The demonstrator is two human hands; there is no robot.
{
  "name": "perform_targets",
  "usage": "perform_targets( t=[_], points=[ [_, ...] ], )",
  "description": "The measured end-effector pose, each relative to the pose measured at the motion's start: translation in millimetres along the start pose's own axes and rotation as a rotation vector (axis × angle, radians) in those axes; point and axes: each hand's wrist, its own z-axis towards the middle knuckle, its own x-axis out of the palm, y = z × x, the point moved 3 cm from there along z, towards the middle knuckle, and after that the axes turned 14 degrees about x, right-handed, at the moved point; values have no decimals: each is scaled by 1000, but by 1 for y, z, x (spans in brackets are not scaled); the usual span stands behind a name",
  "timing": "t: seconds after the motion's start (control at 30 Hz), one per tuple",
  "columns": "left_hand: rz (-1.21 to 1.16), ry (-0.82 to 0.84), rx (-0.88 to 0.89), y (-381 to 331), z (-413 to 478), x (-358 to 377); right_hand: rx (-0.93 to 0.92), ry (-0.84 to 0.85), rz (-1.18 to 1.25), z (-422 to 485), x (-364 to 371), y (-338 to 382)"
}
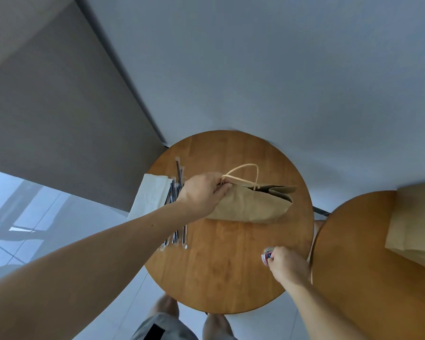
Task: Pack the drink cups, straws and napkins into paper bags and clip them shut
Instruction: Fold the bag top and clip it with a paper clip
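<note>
inspector: report the bag first.

assistant: one brown paper bag [250,204] lies on its side on the round wooden table [226,266], mouth toward the right, twisted paper handles [243,174] sticking up at the far edge. the left hand [201,192] grips it at the mouth end, fingers clenched on the top edge beside the handles.

inspector: the right hand?

assistant: the right hand [286,263] is at the near right edge of the same table, fingertips pinched into a small clear container of coloured clips [266,255]. whether a clip is actually between the fingers cannot be told; the hand covers most of it.

inspector: other stock?

assistant: wrapped straws [178,204], dark in clear sleeves, lie in a loose bundle on the left side of the table, partly under the left forearm. a stack of white napkins [150,195] sits just beside them at the left rim, overhanging it. on a second wooden table [353,266] to the right lies a stack of flat paper bags [417,224].

inspector: cups?

assistant: if any is in the bag, its inside is hidden.
</note>
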Motion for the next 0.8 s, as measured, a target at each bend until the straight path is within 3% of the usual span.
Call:
perform_targets(
  t=[0.57,0.8],
  points=[
    [-46,23,-24,-7,-1,-4,66,65,376,-2,1,-16],
    [-38,63,-39,-10,1,-7,-37,77,525,-13,-10,-20]
  ],
)
